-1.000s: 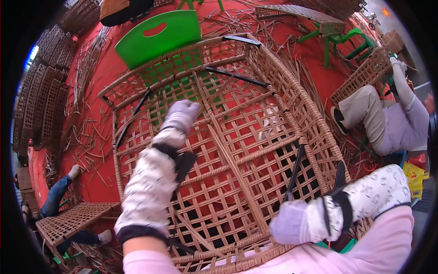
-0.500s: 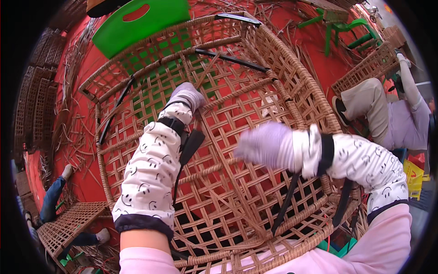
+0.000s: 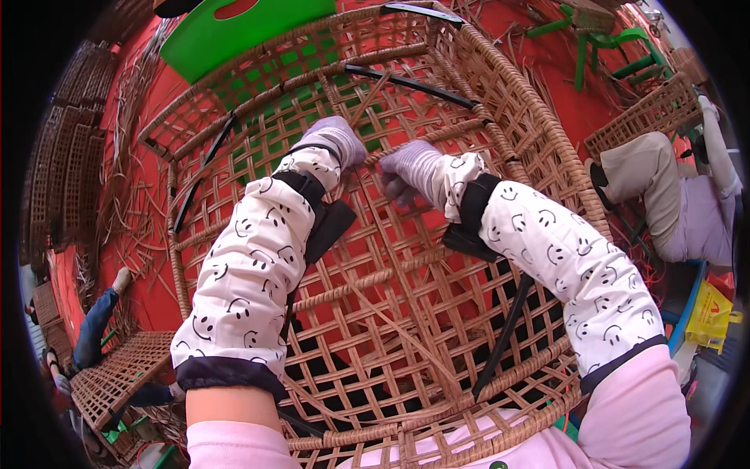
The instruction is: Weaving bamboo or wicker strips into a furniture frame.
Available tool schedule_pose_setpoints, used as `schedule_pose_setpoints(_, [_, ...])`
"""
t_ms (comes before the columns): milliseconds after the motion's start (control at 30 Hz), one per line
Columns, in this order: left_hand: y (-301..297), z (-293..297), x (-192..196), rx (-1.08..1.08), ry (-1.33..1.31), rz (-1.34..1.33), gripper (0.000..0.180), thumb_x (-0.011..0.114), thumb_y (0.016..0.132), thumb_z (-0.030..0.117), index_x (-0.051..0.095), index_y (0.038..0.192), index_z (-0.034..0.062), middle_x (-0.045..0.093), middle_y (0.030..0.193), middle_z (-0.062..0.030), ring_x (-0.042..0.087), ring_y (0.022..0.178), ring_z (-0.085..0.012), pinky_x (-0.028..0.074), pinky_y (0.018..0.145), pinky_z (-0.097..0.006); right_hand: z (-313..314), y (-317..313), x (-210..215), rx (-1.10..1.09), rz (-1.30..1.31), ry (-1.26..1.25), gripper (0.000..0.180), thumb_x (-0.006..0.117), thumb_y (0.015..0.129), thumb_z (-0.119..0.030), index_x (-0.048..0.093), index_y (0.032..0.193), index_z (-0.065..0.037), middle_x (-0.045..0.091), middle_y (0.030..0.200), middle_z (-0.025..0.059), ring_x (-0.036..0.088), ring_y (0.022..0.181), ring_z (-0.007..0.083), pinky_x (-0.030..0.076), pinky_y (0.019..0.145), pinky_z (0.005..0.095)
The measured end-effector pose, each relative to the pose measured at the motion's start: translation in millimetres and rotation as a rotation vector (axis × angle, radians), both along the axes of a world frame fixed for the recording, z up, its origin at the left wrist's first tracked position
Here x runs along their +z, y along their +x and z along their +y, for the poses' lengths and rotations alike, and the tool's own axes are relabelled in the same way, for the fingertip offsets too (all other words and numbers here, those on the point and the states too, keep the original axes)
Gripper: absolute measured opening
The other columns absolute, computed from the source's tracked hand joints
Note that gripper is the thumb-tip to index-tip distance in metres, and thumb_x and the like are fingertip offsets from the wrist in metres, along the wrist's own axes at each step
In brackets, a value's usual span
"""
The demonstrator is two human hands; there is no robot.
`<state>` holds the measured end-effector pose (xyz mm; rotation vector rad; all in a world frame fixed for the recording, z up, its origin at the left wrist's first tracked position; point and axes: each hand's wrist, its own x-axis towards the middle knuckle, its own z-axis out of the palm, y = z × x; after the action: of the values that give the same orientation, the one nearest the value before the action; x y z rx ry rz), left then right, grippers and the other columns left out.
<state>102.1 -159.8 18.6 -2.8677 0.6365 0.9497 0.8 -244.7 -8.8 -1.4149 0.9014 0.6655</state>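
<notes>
A large brown wicker frame (image 3: 367, 285), openly woven like a basket with raised sides, leans against my lap. My left hand (image 3: 336, 139), in a pale lilac striped glove, is closed at the upper middle of the weave; what its fingers grip is hidden. Close to its right, my right hand (image 3: 410, 172) in a matching glove has its fingers curled in at the cane-wrapped crossbar (image 3: 445, 141). Anything pinched there is too small to make out. A loose cane strip (image 3: 406, 328) lies slantwise across the weave below the hands.
Behind the frame stands a green plastic chair (image 3: 250, 35). Cane scraps (image 3: 144, 258) litter the red floor. Stacked wicker pieces (image 3: 74, 156) rise at the far left. Another person (image 3: 664, 187) sits at right by a woven panel; a second person's leg (image 3: 98, 320) shows at left.
My right hand has swung up and left across the weave, ending beside my left hand. The left hand stays near the same spot, while the view has shifted slightly.
</notes>
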Motion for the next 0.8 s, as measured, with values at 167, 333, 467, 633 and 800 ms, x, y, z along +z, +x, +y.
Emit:
schedule_pose_setpoints(167, [7.8,5.4,-6.3,0.044,-0.149,0.167,0.026,0.061,0.061,0.021,0.060,0.075,-0.0003,0.059,0.067,-0.0095,0.057,0.061,-0.0178,0.045,0.054,-0.029,4.1,-17.8,-17.5,-0.416,-0.305,0.356,0.007,0.049,0.079,-0.009,0.050,0.081,-0.003,0.053,0.066,0.0055,0.051,0.051,0.0157,0.047,0.045,0.0314])
schedule_pose_setpoints(333, [6.9,38.4,-53.7,0.445,-0.802,0.509,0.022,0.059,0.067,0.011,0.055,0.086,0.0004,0.055,0.071,-0.0036,0.053,0.059,-0.0137,0.043,0.054,-0.025,19.1,-17.4,-17.7,-0.484,-0.442,0.299,0.012,0.049,0.080,-0.009,0.047,0.090,-0.004,0.051,0.075,0.0054,0.053,0.060,0.0149,0.050,0.051,0.0282])
schedule_pose_setpoints(467, [6.8,38.7,-55.5,0.456,-0.918,0.587,0.024,0.059,0.068,0.008,0.053,0.090,-0.0005,0.055,0.074,-0.0036,0.054,0.061,-0.0139,0.045,0.055,-0.025,17.2,-16.1,-10.5,-0.328,-0.421,-0.015,0.021,0.049,0.081,-0.013,0.050,0.096,0.000,0.054,0.079,0.0099,0.056,0.054,0.0168,0.049,0.041,0.0278])
schedule_pose_setpoints(633, [2.6,38.8,-63.4,0.527,-1.001,0.571,0.017,0.061,0.064,0.015,0.056,0.078,0.0064,0.054,0.064,-0.0011,0.050,0.054,-0.0096,0.042,0.051,-0.023,2.2,-14.6,-10.9,-0.343,-0.329,0.124,0.026,0.047,0.081,-0.021,0.052,0.094,0.002,0.056,0.075,0.0091,0.056,0.050,0.0191,0.048,0.039,0.0296])
schedule_pose_setpoints(800, [3.3,39.0,-58.8,0.520,-1.019,0.587,0.017,0.061,0.064,0.013,0.056,0.078,0.0062,0.054,0.065,-0.0010,0.051,0.055,-0.0096,0.042,0.052,-0.023,8.3,-13.6,-12.4,-0.390,-0.315,0.113,0.016,0.046,0.082,-0.018,0.050,0.091,-0.005,0.053,0.070,0.0051,0.048,0.043,0.0145,0.039,0.033,0.0292])
